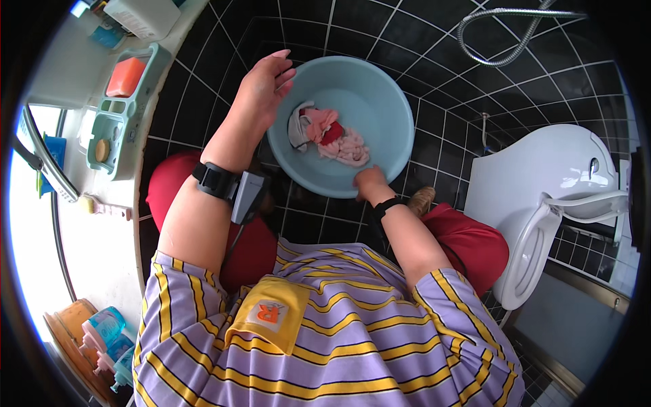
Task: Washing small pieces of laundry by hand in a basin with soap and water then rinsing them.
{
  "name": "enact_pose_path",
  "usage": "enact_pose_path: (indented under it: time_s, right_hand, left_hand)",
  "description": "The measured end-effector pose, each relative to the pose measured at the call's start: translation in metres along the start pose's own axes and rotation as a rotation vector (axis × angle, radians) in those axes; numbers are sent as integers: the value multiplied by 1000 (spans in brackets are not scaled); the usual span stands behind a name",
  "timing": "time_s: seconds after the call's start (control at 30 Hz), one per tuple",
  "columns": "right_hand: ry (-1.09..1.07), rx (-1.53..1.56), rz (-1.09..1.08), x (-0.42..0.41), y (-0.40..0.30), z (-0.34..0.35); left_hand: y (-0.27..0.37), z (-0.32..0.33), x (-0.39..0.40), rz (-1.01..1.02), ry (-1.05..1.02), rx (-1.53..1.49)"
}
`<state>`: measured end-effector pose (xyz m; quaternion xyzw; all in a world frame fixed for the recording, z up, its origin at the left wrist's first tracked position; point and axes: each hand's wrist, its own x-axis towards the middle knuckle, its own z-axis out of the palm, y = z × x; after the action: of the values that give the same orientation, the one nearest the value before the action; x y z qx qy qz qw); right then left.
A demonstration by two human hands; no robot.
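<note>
A light blue plastic basin (341, 76) stands on the dark tiled floor before me. Bunched in its left half are a white-and-grey cloth (298, 127), a salmon-pink cloth (320, 123), a small red cloth (332, 133) and a crumpled pale pink cloth (347, 148). My left hand (268, 79) is raised by the upper left rim, fingers loosely apart, with nothing seen in it. At the near right rim, my right hand (370, 182) grips the basin; part of its fingers is hidden.
Along the left, a white counter (101, 244) carries a green soap dish (142, 86) with orange soap (125, 76), a brush (107, 208) and pump bottles (104, 328). On the right stands a white toilet (534, 157). A metal shower hose (513, 53) loops at the upper right.
</note>
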<state>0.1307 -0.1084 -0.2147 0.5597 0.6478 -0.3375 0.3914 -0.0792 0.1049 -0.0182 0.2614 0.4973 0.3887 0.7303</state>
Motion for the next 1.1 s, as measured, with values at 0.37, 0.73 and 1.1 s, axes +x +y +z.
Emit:
enact_pose_path:
  time_s: [0.37, 0.73, 1.1]
  right_hand:
    - [-470, 243, 76, 14, 47, -9]
    - [428, 1647, -133, 227, 93, 148]
    - [36, 1457, -123, -59, 58, -133]
  left_hand:
    - [-23, 7, -16, -65, -29, 32]
    - [-35, 38, -32, -163, -175, 204]
    - [-53, 17, -22, -176, -296, 417]
